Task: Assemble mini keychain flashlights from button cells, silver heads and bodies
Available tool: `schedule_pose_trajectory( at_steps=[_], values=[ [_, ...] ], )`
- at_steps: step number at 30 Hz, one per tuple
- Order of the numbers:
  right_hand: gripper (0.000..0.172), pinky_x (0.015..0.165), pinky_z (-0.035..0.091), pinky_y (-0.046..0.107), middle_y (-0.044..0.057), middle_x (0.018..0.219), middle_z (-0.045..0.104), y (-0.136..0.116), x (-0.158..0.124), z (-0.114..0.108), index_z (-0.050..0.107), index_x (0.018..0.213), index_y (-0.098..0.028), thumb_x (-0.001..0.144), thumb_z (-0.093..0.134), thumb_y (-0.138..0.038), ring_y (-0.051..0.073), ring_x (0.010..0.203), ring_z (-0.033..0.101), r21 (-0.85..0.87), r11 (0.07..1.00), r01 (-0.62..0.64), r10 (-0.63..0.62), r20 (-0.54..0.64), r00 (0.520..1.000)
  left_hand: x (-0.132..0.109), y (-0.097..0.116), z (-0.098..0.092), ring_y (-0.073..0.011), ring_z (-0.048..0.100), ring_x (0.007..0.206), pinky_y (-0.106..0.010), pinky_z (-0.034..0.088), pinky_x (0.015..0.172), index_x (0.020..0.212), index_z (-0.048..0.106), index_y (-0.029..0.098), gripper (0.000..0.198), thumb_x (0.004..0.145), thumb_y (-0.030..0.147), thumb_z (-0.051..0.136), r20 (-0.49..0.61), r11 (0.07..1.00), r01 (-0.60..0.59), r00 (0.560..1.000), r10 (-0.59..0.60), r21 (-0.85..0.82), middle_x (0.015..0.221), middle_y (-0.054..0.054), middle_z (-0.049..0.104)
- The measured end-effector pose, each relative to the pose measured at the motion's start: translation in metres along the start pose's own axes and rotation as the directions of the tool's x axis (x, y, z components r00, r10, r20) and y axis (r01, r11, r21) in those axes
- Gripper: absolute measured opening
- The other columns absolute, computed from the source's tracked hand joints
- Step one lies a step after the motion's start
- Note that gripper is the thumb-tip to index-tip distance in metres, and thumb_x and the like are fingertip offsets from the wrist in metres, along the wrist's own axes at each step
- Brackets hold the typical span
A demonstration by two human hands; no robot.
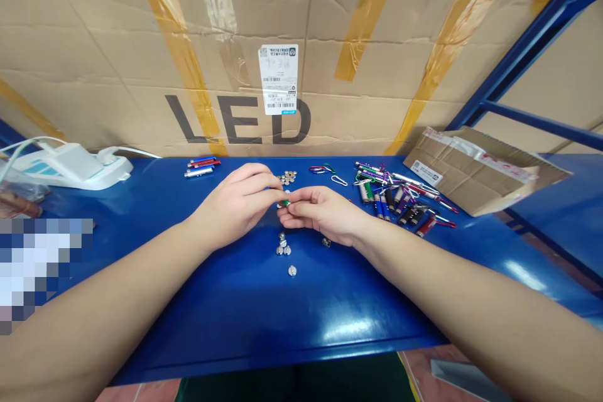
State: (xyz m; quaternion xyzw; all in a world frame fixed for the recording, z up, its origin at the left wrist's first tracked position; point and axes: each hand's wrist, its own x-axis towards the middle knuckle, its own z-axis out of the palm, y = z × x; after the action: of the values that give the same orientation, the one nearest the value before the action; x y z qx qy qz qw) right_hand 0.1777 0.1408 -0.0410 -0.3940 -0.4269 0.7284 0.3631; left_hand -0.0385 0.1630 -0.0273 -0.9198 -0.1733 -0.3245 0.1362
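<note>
My left hand (245,201) and my right hand (323,210) meet over the middle of the table. Between the thumb and fingers of my right hand is a small green piece (286,202), mostly covered. My left fingertips come together at its upper end; whatever they pinch is hidden. Just beyond my fingers lie several button cells (288,176). Nearer to me are several silver slotted caps (283,250), one of them (292,271) apart from the others. Another small metal piece (326,242) sits below my right hand.
Keychain flashlights (393,198) in several colours lie in a pile at right, beside an open cardboard box (485,169). Loose carabiners (339,180) are near them. Pen-like tubes (200,166) and a white power strip (70,164) lie at left. A large carton (245,25) stands behind the blue table (226,320).
</note>
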Motion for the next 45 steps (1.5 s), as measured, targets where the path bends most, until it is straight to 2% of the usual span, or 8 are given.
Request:
schedule_pose_trajectory(
  at_steps=[4, 8, 12, 16, 21, 29, 37, 45],
  values=[
    [0.013, 0.086, 0.066, 0.032, 0.007, 0.085, 0.079, 0.001, 0.001, -0.003, 0.067, 0.094, -0.013, 0.091, 0.064, -0.001, 0.012, 0.072, 0.076, -0.059, 0.997, 0.048, -0.051, -0.050, 0.997, -0.003, -0.002, 0.000, -0.0243, 0.062, 0.103, -0.042, 0.055, 0.093, 0.112, 0.073, 0.018, 0.021, 0.100, 0.011, 0.057, 0.004, 0.997, 0.067, 0.998, -0.067, -0.032, 0.106, -0.010, 0.074],
    [0.018, 0.078, 0.066, 0.030, 0.004, 0.083, 0.077, 0.004, 0.004, -0.008, 0.063, 0.090, -0.016, 0.083, 0.080, -0.016, 0.013, 0.074, 0.075, -0.137, 0.970, 0.201, -0.208, -0.041, 0.977, -0.005, -0.002, 0.002, -0.0232, 0.065, 0.099, -0.039, 0.056, 0.090, 0.112, 0.072, 0.017, 0.019, 0.100, 0.016, 0.058, 0.009, 0.982, 0.177, 0.984, -0.177, -0.063, 0.105, -0.010, 0.073],
    [0.027, 0.073, 0.063, 0.030, -0.002, 0.074, 0.072, 0.006, 0.008, -0.013, 0.062, 0.080, -0.019, 0.074, 0.086, -0.029, 0.015, 0.071, 0.073, -0.256, 0.892, 0.372, -0.395, -0.044, 0.918, -0.004, 0.003, 0.004, -0.0215, 0.068, 0.097, -0.036, 0.057, 0.090, 0.113, 0.071, 0.016, 0.018, 0.099, 0.019, 0.061, 0.032, 0.963, 0.243, 0.970, -0.241, -0.119, 0.105, -0.009, 0.073],
    [0.016, 0.077, 0.060, 0.032, 0.001, 0.081, 0.074, 0.006, 0.008, -0.015, 0.068, 0.080, -0.019, 0.077, 0.080, -0.029, 0.016, 0.076, 0.072, -0.442, 0.761, 0.475, -0.538, -0.022, 0.842, -0.003, 0.008, 0.003, -0.0178, 0.070, 0.094, -0.029, 0.058, 0.086, 0.113, 0.071, 0.017, 0.018, 0.099, 0.019, 0.062, 0.059, 0.940, 0.280, 0.960, -0.274, -0.194, 0.103, -0.007, 0.072],
    [0.009, 0.080, 0.060, 0.034, 0.005, 0.090, 0.076, 0.008, 0.006, -0.017, 0.069, 0.077, -0.019, 0.079, 0.075, -0.025, 0.019, 0.086, 0.073, -0.576, 0.586, 0.570, -0.665, 0.060, 0.744, -0.002, 0.009, 0.003, -0.0178, 0.071, 0.095, -0.029, 0.058, 0.087, 0.114, 0.072, 0.018, 0.018, 0.100, 0.020, 0.061, 0.060, 0.943, 0.260, 0.966, -0.253, -0.208, 0.105, -0.007, 0.073],
    [0.004, 0.076, 0.060, 0.032, 0.003, 0.087, 0.076, 0.009, 0.005, -0.017, 0.072, 0.079, -0.019, 0.083, 0.071, -0.020, 0.018, 0.082, 0.072, -0.661, 0.453, 0.598, -0.717, 0.129, 0.685, -0.002, 0.009, 0.004, -0.0187, 0.072, 0.096, -0.031, 0.059, 0.087, 0.114, 0.072, 0.018, 0.019, 0.100, 0.021, 0.061, 0.053, 0.944, 0.259, 0.966, -0.253, -0.206, 0.105, -0.007, 0.074],
    [0.004, 0.075, 0.061, 0.029, 0.001, 0.084, 0.074, 0.007, 0.002, -0.015, 0.073, 0.083, -0.019, 0.085, 0.071, -0.016, 0.016, 0.078, 0.072, -0.673, 0.406, 0.618, -0.732, 0.165, 0.661, -0.003, 0.008, 0.003, -0.0170, 0.070, 0.095, -0.029, 0.057, 0.087, 0.112, 0.070, 0.018, 0.015, 0.099, 0.018, 0.062, 0.071, 0.932, 0.280, 0.960, -0.271, -0.231, 0.103, -0.006, 0.072],
    [0.003, 0.076, 0.064, 0.029, 0.001, 0.087, 0.074, 0.008, -0.002, -0.011, 0.070, 0.088, -0.020, 0.088, 0.072, -0.017, 0.015, 0.079, 0.073, -0.671, 0.308, 0.674, -0.764, 0.248, 0.596, -0.002, 0.009, 0.004, -0.0164, 0.066, 0.092, -0.030, 0.058, 0.084, 0.103, 0.064, 0.019, 0.008, 0.098, 0.016, 0.059, 0.100, 0.885, 0.323, 0.946, -0.308, -0.335, 0.099, -0.004, 0.068]
  ],
)
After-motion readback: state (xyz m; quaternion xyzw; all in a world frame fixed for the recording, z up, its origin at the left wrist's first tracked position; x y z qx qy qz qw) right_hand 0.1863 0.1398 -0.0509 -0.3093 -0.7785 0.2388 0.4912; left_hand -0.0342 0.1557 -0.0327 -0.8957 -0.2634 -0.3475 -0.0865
